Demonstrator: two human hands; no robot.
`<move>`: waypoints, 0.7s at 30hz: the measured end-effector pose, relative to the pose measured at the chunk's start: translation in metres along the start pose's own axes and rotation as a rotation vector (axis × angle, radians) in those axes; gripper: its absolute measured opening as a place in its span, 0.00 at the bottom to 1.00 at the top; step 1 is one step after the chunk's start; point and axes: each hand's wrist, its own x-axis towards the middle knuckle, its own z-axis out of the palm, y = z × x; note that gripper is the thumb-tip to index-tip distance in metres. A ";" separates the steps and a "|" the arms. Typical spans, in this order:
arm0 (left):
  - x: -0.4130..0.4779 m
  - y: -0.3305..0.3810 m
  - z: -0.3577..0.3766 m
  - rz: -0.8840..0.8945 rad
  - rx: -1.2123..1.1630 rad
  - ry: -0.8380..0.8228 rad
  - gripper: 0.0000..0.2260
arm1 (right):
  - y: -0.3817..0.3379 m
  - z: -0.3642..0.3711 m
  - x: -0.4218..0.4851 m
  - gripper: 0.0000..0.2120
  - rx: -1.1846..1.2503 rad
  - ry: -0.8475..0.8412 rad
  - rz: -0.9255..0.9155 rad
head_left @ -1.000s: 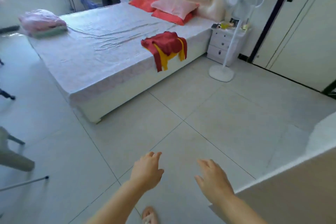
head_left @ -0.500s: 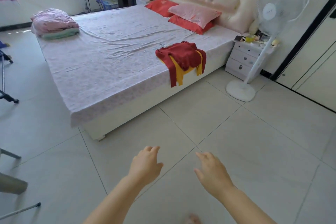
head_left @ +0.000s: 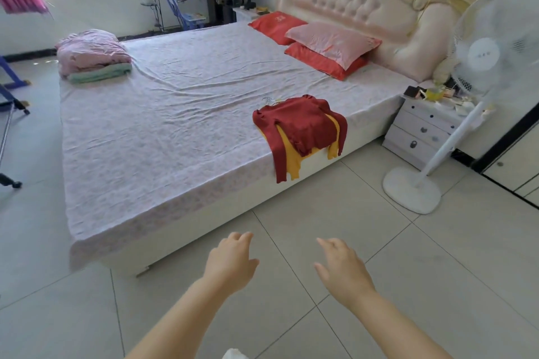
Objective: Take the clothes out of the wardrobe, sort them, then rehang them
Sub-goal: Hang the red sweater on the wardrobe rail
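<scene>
A dark red sweater [head_left: 303,122] lies on the near right edge of the bed [head_left: 180,131], on top of a yellow garment [head_left: 294,160]; sleeves of both hang over the side. A wire hanger hook [head_left: 269,100] pokes out at the red sweater's collar. My left hand [head_left: 230,261] and my right hand [head_left: 341,267] are held out low over the tiled floor, short of the bed, fingers relaxed and holding nothing. The wardrobe shows only as a sliver of door [head_left: 522,166] at the far right.
A white standing fan [head_left: 484,64] with a round base [head_left: 412,191] stands right of the bed beside a cluttered nightstand [head_left: 423,128]. Folded pink and green bedding [head_left: 90,57] sits at the bed's far left corner, with pillows [head_left: 329,44] by the headboard. A metal stand [head_left: 8,114] is at the left.
The view has swung left and lifted, away from the wardrobe and toward the bed, which is nearer. Both hands stay out in front, empty.
</scene>
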 end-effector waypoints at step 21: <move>0.413 0.056 -0.158 0.044 -0.050 -0.016 0.24 | 0.037 -0.141 0.417 0.25 0.074 -0.001 -0.017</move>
